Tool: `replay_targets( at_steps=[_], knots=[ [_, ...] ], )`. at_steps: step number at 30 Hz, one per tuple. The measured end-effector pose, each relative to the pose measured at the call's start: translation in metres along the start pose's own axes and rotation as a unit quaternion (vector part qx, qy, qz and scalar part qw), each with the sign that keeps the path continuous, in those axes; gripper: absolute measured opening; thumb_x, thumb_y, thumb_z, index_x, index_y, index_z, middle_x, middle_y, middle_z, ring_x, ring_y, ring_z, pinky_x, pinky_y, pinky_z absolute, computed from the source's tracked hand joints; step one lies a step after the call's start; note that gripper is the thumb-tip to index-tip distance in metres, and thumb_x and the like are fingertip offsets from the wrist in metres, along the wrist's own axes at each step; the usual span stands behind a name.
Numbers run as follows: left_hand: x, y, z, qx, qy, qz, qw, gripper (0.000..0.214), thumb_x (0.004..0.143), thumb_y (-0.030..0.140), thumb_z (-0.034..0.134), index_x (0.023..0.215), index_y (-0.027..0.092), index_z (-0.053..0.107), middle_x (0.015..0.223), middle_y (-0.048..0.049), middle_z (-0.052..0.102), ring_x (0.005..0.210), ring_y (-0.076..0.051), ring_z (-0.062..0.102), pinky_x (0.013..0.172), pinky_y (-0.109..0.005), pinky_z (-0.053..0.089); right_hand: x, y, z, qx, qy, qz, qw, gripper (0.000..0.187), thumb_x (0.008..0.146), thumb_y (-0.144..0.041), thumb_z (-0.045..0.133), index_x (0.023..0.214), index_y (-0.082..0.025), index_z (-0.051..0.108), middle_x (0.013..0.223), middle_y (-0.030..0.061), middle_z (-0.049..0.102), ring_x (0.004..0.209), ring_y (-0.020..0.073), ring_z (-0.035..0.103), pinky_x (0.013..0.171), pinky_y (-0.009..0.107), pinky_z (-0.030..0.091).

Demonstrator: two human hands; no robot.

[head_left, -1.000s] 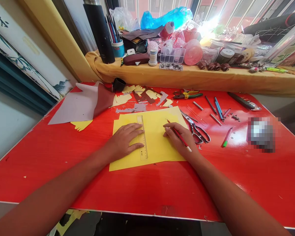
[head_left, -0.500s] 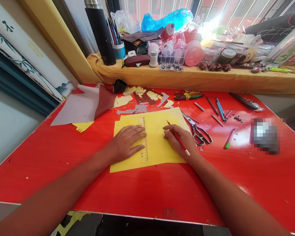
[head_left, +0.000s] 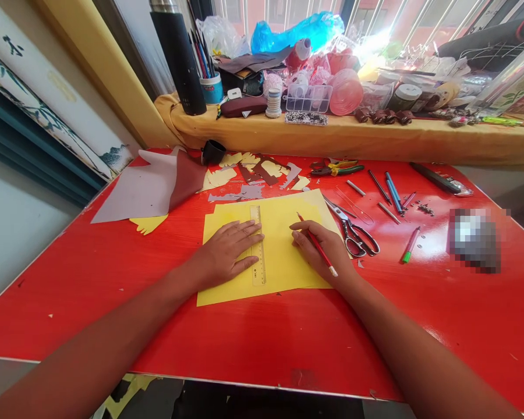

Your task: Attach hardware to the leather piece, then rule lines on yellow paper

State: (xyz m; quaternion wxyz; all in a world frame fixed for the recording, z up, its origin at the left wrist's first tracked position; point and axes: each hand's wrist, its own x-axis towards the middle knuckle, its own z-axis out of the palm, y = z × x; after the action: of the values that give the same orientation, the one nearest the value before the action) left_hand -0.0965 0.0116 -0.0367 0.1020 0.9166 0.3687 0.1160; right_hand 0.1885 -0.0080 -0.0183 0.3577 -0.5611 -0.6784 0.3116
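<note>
— Hand state first: what does my left hand (head_left: 227, 253) have hold of?

— Your left hand lies open and palm down, fingers spread over the ruler (head_left: 258, 273), pressing it onto the yellow sheet (head_left: 283, 233). It does not grip anything.

— And my right hand (head_left: 321, 250)?

— Your right hand is curled and closed on a red pencil (head_left: 318, 250). It rests on the sheet, just right of the ruler. Whether the pencil's point touches the paper, you cannot tell from this view.

— Where does the sheet lie?

— Flat on the red tabletop (head_left: 91, 302), between your forearms. Scissors (head_left: 351, 233) lie just beside its right edge; yellow scraps (head_left: 218, 178) lie beyond its far edge, and pliers (head_left: 336, 169) lie farther off.

— What changed in the last second?

— Very little. Your hands and the ruler keep nearly the same pose on the sheet; mainly, the whole view has drifted slightly.
</note>
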Motion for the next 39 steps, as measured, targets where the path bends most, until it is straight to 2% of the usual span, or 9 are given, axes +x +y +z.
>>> replay_targets(
  at_steps=[21,39],
  knots=[
    [0.001,0.0002,-0.0016,-0.014,-0.005,-0.011,1.0,0.053,0.11,0.057,0.045,0.155,0.03,0.055,0.168,-0.0037,0.048,0.157,-0.026,0.04,0.132,-0.05,0.028,-0.0004,-0.0021,-0.0006,-0.01,-0.003,-0.009,1.0,0.024,0.102,-0.044,0.06,0.112,-0.027,0.073,0.086,0.003,0.079,0.084,0.0247,0.075,0.075,0.035,0.053],
    [0.0008,-0.0014,0.0014,-0.008,-0.004,-0.009,1.0,0.056,0.11,0.061,0.04,0.154,0.028,0.055,0.168,-0.0043,0.047,0.158,-0.025,0.039,0.132,-0.047,0.026,-0.0003,-0.0017,-0.0001,-0.011,-0.012,-0.009,1.0,0.026,0.102,-0.045,0.059,0.113,-0.026,0.073,0.088,0.0034,0.08,0.077,0.0232,0.074,0.073,0.035,0.054]
  ],
)
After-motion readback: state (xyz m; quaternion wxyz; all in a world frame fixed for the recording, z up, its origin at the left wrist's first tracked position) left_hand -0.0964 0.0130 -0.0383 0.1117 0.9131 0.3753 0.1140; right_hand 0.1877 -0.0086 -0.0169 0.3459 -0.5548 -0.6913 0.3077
